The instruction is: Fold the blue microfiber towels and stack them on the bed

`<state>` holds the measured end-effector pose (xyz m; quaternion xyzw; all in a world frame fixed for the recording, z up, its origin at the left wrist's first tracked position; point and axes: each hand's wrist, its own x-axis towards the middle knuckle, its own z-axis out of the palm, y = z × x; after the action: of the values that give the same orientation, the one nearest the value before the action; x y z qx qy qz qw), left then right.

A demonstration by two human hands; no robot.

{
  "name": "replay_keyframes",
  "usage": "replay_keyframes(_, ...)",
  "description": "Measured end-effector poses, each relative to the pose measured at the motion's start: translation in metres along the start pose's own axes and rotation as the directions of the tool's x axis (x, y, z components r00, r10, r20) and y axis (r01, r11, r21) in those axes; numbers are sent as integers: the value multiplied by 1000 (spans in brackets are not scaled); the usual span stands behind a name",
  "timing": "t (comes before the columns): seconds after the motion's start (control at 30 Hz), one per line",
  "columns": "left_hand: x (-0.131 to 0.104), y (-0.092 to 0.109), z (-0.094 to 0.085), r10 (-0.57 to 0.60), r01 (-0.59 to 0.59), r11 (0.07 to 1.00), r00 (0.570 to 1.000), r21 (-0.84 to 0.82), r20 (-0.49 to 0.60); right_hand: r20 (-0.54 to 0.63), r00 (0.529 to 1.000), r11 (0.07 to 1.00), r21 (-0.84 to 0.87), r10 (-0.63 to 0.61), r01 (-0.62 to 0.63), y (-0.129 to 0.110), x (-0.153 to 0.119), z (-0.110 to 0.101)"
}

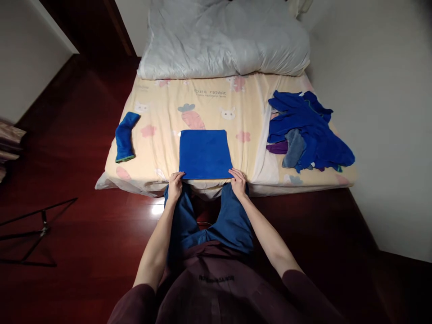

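A blue cloth lies flat and nearly square at the near edge of the bed, in front of my knees. My left hand pinches its near left corner, thumb and fingers together. At the near right corner, my right hand grips the cloth in the same way. The near edge runs straight between both hands. Off to the left rests a rolled blue cloth with a green edge at its near end.
On the right of the patterned bed sheet sits a loose heap of blue cloths, with grey and purple ones among them. A thick pale quilt is bunched at the back. Black tripod legs stand on the floor at left.
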<state>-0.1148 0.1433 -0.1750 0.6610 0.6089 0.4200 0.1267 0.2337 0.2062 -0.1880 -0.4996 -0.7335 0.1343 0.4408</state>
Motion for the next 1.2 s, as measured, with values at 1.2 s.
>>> replay_keyframes(1.2, 7, 2, 7, -254, 258, 965, 965, 57, -59, -87, 936, 940, 40, 341, -338, 5, 13, 8)
